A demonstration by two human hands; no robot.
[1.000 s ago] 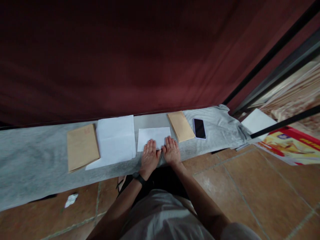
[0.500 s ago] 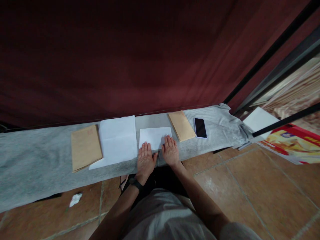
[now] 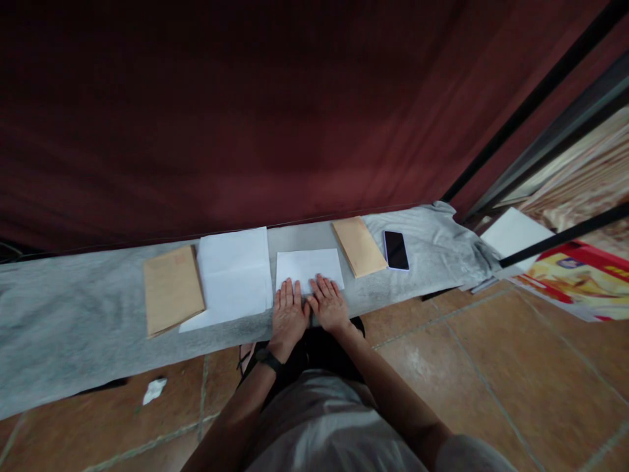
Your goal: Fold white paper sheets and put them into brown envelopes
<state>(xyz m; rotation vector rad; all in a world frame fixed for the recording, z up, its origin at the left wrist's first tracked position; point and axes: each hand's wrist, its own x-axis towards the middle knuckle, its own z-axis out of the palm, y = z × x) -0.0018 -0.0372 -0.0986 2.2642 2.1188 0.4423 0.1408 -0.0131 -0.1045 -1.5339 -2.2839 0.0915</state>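
Note:
A white sheet of paper [image 3: 307,262], apparently folded, lies flat on the grey cloth in front of me. My left hand [image 3: 289,318] rests palm down with its fingertips on the sheet's near left edge. Beside it, my right hand [image 3: 329,307] lies flat with fingers spread over the near right part of the same sheet. Both hands are open and grip nothing; the thumbs are close together. To the left is a stack of larger white sheets [image 3: 233,272], and to the right a narrow brown envelope [image 3: 360,246].
A wider brown envelope [image 3: 173,288] overlaps the white stack's left side. A phone [image 3: 396,250] lies right of the narrow envelope. Grey cloth [image 3: 63,328] covers the long narrow bench against a dark red curtain [image 3: 295,131]. A red and yellow box [image 3: 580,278] stands at right.
My right hand has slid left and slightly down along the sheet, closer to my left hand. My left hand stays nearly in place at the sheet's edge.

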